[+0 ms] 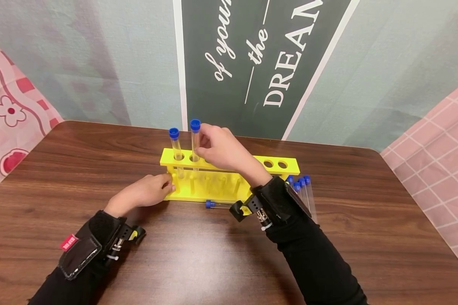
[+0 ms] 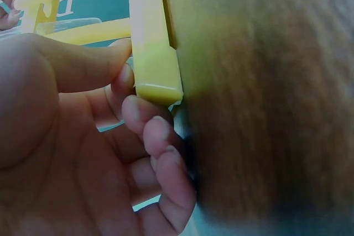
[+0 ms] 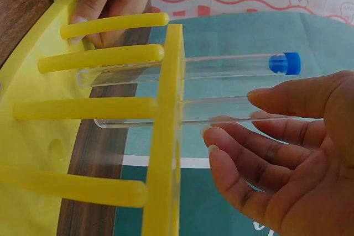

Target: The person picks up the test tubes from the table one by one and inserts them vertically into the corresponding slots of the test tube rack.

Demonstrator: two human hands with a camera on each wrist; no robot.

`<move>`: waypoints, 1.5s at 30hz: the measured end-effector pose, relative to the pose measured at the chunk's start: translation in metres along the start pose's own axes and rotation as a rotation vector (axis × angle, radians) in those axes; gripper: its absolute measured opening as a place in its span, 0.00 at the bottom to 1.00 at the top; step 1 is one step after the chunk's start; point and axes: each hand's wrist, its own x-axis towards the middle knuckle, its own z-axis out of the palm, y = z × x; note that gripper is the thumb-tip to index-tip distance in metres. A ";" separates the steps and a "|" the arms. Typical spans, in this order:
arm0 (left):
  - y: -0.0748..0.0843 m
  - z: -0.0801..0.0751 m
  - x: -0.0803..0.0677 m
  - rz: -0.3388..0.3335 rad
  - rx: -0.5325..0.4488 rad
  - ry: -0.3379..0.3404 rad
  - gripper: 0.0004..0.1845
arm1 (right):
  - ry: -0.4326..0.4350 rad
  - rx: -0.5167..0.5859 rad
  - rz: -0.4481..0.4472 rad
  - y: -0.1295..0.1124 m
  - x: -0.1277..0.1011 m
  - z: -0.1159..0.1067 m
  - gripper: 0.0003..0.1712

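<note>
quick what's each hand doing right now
Left hand: grips the left end of the yellow rack, thumb and fingers on it.
Right hand: pinches the second test tube standing in the rack.

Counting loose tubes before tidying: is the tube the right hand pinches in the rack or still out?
In. The tube stands upright through the yellow rack's second hole, the right hand pinching it.

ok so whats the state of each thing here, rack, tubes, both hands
yellow rack: upright on the table, two left holes filled, visible right holes empty
first tube: capped, standing in the end hole
second tube: capped, in the next hole, not fully down
right hand: fingers on the second tube
left hand: grips the rack's left end
loose tube: capped, lying before the rack
spare tubes: capped, lying right of the rack
</note>
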 end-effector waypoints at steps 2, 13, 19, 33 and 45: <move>0.000 0.000 0.000 0.000 0.002 0.000 0.10 | -0.001 -0.008 0.000 0.001 0.001 0.001 0.06; 0.000 0.000 0.000 -0.004 0.003 -0.007 0.10 | -0.020 -0.028 0.004 0.008 0.003 0.007 0.04; 0.001 -0.001 -0.001 -0.005 -0.003 -0.008 0.10 | -0.034 -0.047 0.016 0.009 0.004 0.008 0.05; 0.001 -0.001 0.000 -0.011 0.000 -0.009 0.10 | -0.052 -0.072 0.038 0.009 0.006 0.009 0.08; 0.002 -0.001 -0.001 -0.013 -0.005 -0.008 0.10 | -0.052 -0.068 0.042 0.009 0.005 0.009 0.07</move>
